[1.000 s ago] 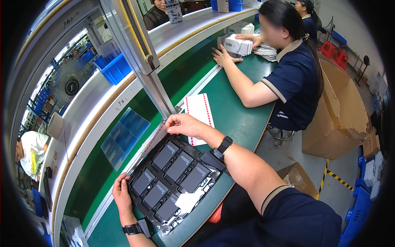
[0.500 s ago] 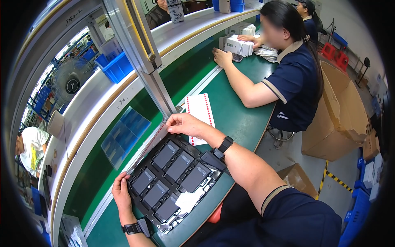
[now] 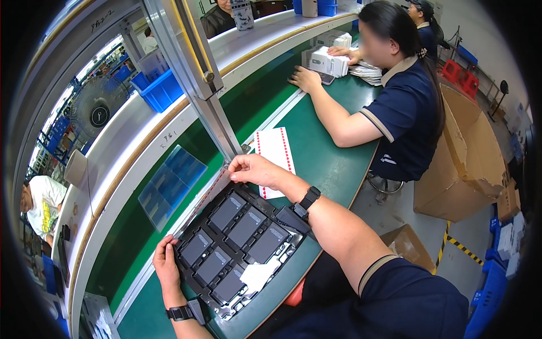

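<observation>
A black moulded tray [image 3: 240, 212] lies aslant on the green table, holding several flat black rectangular packs that look like phone batteries [image 3: 247, 228]. A narrow, pale strip with red marks [image 3: 212, 187] runs along the tray's far edge. My left hand [image 3: 167, 264] pinches the strip's near-left end by the tray's left corner. At the other end my right hand [image 3: 255, 170] is closed, thumb against fingertips, above the tray's far corner. Exactly how the fingertips grip is partly hidden. Crumpled white and clear film [image 3: 257, 276] covers the tray's near-right edge.
A white sheet with red-dotted edges [image 3: 275, 152] lies beyond my right hand. A metal post [image 3: 212, 107] rises behind the tray, with a clear blue plastic sheet [image 3: 172, 186] left of it. A co-worker [image 3: 403, 107] handles white boxes [image 3: 329, 61] at right, near a large carton [image 3: 460, 152].
My hands, the strip and the tray stay practically still. The co-worker's nearer hand has shifted slightly left, away from the white boxes.
</observation>
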`<state>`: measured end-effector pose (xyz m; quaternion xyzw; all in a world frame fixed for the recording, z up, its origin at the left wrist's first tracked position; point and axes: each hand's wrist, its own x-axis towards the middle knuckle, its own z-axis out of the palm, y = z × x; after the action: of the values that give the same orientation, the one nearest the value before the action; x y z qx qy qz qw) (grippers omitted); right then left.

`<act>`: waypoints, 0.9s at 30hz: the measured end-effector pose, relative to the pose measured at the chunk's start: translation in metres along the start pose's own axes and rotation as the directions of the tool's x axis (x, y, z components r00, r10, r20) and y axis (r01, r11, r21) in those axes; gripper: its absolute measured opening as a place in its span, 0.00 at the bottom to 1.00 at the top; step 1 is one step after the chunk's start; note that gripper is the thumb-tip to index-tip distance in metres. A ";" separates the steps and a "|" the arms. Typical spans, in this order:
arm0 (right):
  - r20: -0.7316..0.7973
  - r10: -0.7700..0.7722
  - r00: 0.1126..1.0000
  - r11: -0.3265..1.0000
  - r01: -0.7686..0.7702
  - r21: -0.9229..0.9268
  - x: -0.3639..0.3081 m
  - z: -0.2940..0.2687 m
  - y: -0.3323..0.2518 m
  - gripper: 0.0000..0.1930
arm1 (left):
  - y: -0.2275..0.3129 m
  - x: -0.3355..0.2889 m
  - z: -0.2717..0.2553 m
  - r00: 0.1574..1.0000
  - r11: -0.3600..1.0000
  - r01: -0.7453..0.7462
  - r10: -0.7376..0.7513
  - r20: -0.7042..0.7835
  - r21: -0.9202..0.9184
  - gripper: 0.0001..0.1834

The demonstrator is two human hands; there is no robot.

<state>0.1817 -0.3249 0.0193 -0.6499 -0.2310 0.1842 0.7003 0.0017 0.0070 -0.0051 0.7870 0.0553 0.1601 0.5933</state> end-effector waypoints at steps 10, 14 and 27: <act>-0.014 -0.024 1.000 1.000 0.024 0.009 0.004 0.000 0.006 0.08 | -0.001 0.001 0.001 1.000 1.000 0.002 -0.003 -0.014 -0.006 0.12; -0.010 -0.028 1.000 1.000 0.028 0.006 0.005 -0.001 0.008 0.08 | -0.001 0.000 0.001 1.000 1.000 0.007 -0.007 -0.016 0.001 0.12; -0.012 -0.013 1.000 1.000 0.013 0.012 0.004 -0.001 0.007 0.08 | 0.001 0.000 0.001 1.000 1.000 0.001 -0.001 -0.011 -0.001 0.12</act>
<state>0.1857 -0.3226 0.0129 -0.6453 -0.2299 0.1773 0.7066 0.0017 0.0056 -0.0049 0.7858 0.0589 0.1643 0.5933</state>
